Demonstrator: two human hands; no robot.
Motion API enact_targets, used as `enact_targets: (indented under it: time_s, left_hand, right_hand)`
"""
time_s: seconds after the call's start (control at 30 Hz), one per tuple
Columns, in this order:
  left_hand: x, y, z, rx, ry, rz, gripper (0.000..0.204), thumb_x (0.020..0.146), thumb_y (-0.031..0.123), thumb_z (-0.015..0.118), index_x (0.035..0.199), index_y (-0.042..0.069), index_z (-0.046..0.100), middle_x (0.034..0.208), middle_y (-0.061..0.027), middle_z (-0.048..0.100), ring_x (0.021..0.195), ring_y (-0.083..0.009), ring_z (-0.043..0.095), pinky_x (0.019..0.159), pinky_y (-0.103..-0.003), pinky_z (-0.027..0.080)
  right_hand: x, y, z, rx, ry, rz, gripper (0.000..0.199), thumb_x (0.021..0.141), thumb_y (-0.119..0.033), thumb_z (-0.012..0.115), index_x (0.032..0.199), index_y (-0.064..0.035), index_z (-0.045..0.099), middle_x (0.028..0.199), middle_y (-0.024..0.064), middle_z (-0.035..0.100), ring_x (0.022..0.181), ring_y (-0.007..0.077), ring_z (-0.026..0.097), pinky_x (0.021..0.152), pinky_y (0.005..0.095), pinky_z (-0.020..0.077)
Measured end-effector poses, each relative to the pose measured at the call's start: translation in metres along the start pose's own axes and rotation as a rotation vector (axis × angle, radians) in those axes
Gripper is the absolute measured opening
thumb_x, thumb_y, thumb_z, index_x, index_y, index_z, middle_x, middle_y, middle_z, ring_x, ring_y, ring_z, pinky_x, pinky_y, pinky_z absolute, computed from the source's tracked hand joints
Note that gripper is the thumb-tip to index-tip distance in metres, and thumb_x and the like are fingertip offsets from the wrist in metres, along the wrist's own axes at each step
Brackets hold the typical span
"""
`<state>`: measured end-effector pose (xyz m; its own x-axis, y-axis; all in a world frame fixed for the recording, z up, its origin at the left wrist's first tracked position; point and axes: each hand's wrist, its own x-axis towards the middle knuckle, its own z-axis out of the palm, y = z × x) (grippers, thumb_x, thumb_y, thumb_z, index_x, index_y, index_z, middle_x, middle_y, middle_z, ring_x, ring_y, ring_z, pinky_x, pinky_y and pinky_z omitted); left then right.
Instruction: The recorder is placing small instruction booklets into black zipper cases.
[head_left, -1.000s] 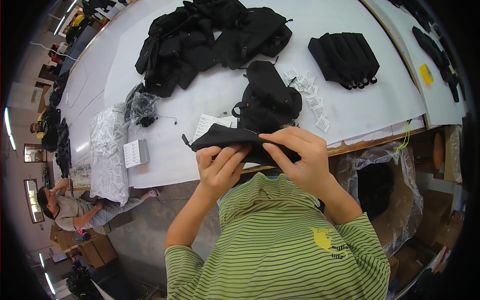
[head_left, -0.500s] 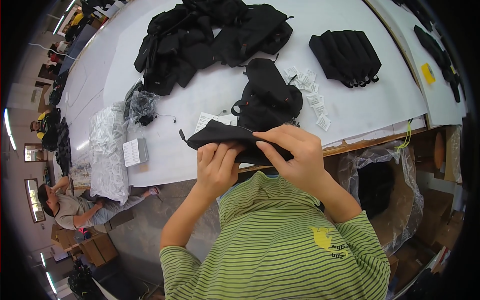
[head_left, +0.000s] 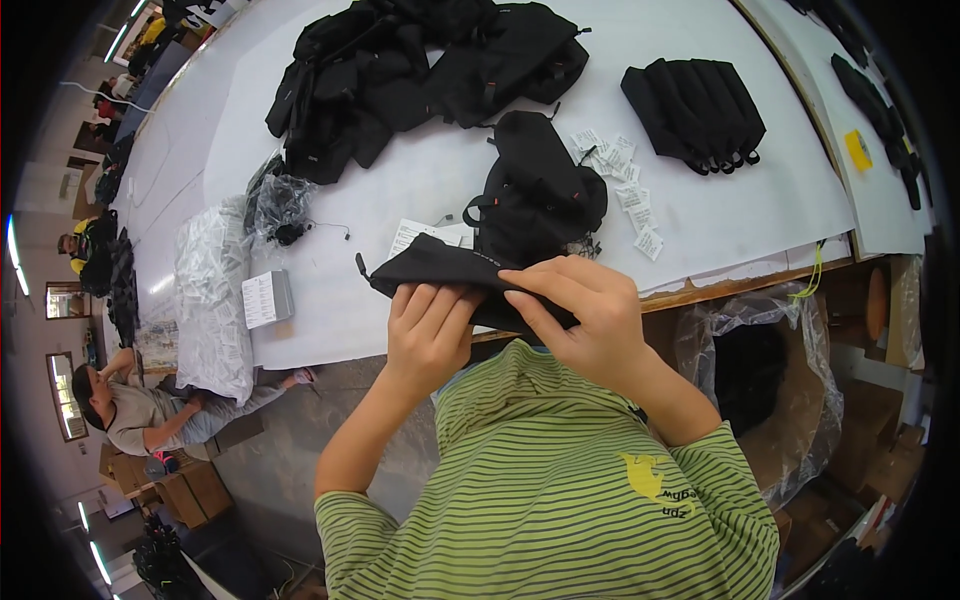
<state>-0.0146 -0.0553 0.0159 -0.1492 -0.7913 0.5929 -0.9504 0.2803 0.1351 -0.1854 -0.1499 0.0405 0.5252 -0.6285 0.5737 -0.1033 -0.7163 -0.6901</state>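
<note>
A black fabric bag (head_left: 430,262) is held up at the table's near edge, a zip pull sticking out at its left end. My left hand (head_left: 432,330) grips it from below, the fingers curled into its near side. With thumb and forefinger, my right hand (head_left: 580,305) pinches the bag's upper edge near its right end. Just beyond lies another black bag (head_left: 535,190) with a loop handle, on the table. White printed labels (head_left: 425,235) lie partly hidden behind the held bag.
A heap of black bags (head_left: 400,80) covers the far table (head_left: 700,225). Stacked black bags (head_left: 695,110) and loose white tags (head_left: 630,190) lie right. At left are a plastic sack of tags (head_left: 213,300) and a label stack (head_left: 266,298). A lined carton (head_left: 760,380) stands below right; a person (head_left: 150,405) sits left.
Both hands keep their grip on the bag, which has hardly moved. The whole view has shifted slightly.
</note>
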Motion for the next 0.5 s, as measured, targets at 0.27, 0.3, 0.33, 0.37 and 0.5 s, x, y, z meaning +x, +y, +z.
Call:
enact_targets:
  time_s: [0.27, 0.3, 0.33, 0.37, 0.5]
  left_hand:
    - [0.004, -0.005, -0.025, -0.068, -0.121, -0.086, 0.029, 0.065, -0.001, 0.064, 0.093, 0.0, 0.06, 0.087, -0.0099, 0.063, 0.075, -0.0258, 0.059, 0.066, -0.037, 0.045]
    - [-0.002, -0.006, -0.028, -0.158, -0.133, -0.214, 0.028, 0.067, -0.001, 0.066, 0.094, 0.0, 0.058, 0.086, -0.0116, 0.063, 0.073, -0.0283, 0.06, 0.065, -0.037, 0.047]
    - [-0.006, -0.007, -0.031, -0.247, -0.145, -0.342, 0.028, 0.069, -0.002, 0.068, 0.094, -0.001, 0.056, 0.086, -0.0133, 0.063, 0.071, -0.0307, 0.06, 0.063, -0.038, 0.048]
    - [-0.006, -0.005, -0.035, -0.325, -0.154, -0.415, 0.024, 0.075, -0.002, 0.068, 0.096, -0.002, 0.055, 0.086, -0.0155, 0.063, 0.073, -0.0326, 0.063, 0.065, -0.035, 0.05]
    - [-0.002, -0.003, -0.044, -0.49, -0.215, -0.595, 0.02, 0.079, 0.001, 0.067, 0.094, -0.003, 0.054, 0.095, -0.0179, 0.065, 0.081, -0.031, 0.065, 0.073, -0.03, 0.05]
  right_hand:
    - [0.005, 0.011, -0.019, 0.377, -0.229, 0.191, 0.05, 0.072, -0.017, 0.078, 0.117, -0.006, 0.06, 0.098, 0.0086, 0.063, 0.089, 0.0229, 0.059, 0.078, 0.0325, 0.0472]
    - [0.003, 0.017, -0.026, 0.36, -0.329, 0.225, 0.068, 0.072, -0.022, 0.079, 0.131, -0.0083, 0.049, 0.109, 0.0098, 0.059, 0.107, 0.024, 0.054, 0.094, 0.0347, 0.0414]
    - [-0.001, 0.021, -0.025, 0.362, -0.333, 0.224, 0.068, 0.072, -0.022, 0.079, 0.131, -0.0083, 0.049, 0.109, 0.0098, 0.059, 0.107, 0.024, 0.054, 0.094, 0.0347, 0.0414]
    - [-0.009, 0.024, -0.022, 0.35, -0.369, 0.299, 0.069, 0.073, -0.022, 0.078, 0.133, -0.0098, 0.047, 0.109, 0.0096, 0.059, 0.106, 0.0237, 0.055, 0.094, 0.0345, 0.0424]
    - [-0.029, 0.045, -0.025, 0.342, -0.593, 0.628, 0.05, 0.077, -0.019, 0.075, 0.123, -0.0098, 0.056, 0.103, 0.0091, 0.064, 0.097, 0.02, 0.061, 0.09, 0.0328, 0.0463]
